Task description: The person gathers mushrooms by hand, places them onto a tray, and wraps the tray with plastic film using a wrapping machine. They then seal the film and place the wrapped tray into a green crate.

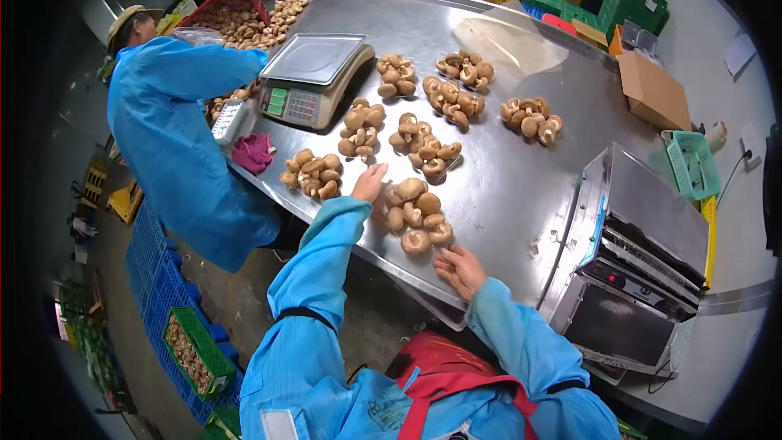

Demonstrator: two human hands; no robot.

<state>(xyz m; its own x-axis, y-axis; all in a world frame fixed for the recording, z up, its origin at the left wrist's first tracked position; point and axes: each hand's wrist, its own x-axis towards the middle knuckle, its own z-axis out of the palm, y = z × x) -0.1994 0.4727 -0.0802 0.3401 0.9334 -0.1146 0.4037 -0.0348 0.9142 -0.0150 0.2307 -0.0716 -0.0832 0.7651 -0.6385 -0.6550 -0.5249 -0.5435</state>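
Observation:
A pile of brown shiitake mushrooms [413, 216] lies close in front of me on the steel table, between my two hands. My left hand [369, 183] is at its left side, fingers stretched out toward the far side of the table. At the near right edge of the pile is my right hand [461, 270], its fingers loosely bent and apart, tips close to the lowest mushrooms. Another mushroom pile [312, 173] sits left of my left hand. Just beyond are two more, one pile [361, 128] by the scale and one pile [425, 145] to its right.
A digital scale [314, 81] stands at the left, near a purple cloth [253, 153]. Several mushroom piles line the far side. On the right is a wrapping machine [627, 253] with a green basket [691, 165] behind. A co-worker [183, 138] in blue reaches toward heaped mushrooms [236, 20].

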